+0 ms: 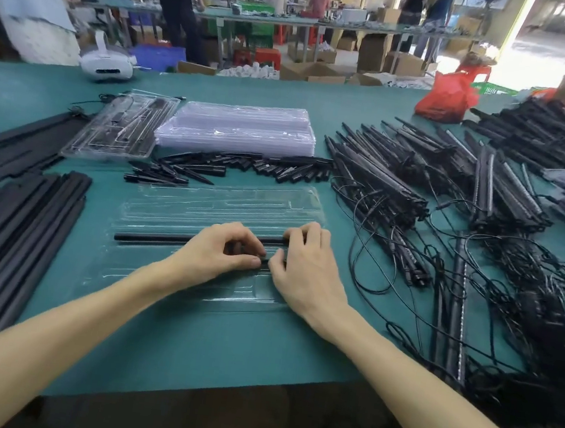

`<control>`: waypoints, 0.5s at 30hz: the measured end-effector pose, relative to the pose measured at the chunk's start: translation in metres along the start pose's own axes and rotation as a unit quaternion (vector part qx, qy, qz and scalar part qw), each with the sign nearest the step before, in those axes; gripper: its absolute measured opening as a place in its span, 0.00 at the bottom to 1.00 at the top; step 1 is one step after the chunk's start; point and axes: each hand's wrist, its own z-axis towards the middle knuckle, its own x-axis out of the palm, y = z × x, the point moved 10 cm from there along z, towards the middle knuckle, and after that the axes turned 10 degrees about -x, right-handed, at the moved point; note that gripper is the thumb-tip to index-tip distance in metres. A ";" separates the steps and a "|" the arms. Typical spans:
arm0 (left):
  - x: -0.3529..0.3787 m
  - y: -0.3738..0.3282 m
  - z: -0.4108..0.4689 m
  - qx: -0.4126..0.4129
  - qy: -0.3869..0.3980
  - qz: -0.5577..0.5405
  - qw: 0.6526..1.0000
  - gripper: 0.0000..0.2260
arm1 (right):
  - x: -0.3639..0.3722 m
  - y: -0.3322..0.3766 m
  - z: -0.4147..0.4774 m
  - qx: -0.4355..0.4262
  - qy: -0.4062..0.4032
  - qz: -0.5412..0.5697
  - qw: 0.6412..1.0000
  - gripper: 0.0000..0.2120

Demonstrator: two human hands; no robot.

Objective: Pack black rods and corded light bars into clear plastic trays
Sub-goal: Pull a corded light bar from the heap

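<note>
From the head view, a clear plastic tray (225, 203) lay open on the green table (187, 341), near the front edge and between the two forearms. A black rod (153, 238) rested lengthwise in one of its channels, its left end free and its right part covered by the hands. The left hand (222, 254) sat on the rod with fingers curled, thumb and fingertips pinching it from above. The right hand (305, 264) was just beside it, thumbs almost touching, its fingers bent over the rod's right part; it seemed to grip the same rod, though the fingers hid the contact itself.

At the near left lay a pile of long black rods (11, 237). Beyond the tray a row of short black spikes (244, 166) ran across the table, and farther still stood a stack of empty clear trays (238, 126), with a filled tray (124, 127) to its left. On the right, corded light bars (402, 178) were heaped, their tangled cords (519, 300) spilling toward the near edge. A red plastic bag (445, 95) sat far right and a white headset (107, 62) far left.
</note>
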 end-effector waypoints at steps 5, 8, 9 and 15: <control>-0.005 -0.017 0.008 0.015 -0.060 0.050 0.997 0.01 | 0.000 -0.001 0.000 0.008 -0.004 0.008 1.000 0.16; -0.012 -0.037 0.015 0.052 -0.165 0.086 0.981 0.05 | 0.001 -0.002 0.001 0.011 -0.009 0.011 1.000 0.16; -0.012 -0.041 0.018 0.055 -0.191 0.100 0.975 0.06 | 0.001 -0.002 0.001 0.011 -0.013 0.013 1.000 0.17; 0.022 -0.021 0.050 -0.040 -0.157 0.221 0.962 0.19 | -0.003 -0.002 0.001 0.000 -0.040 0.043 0.998 0.17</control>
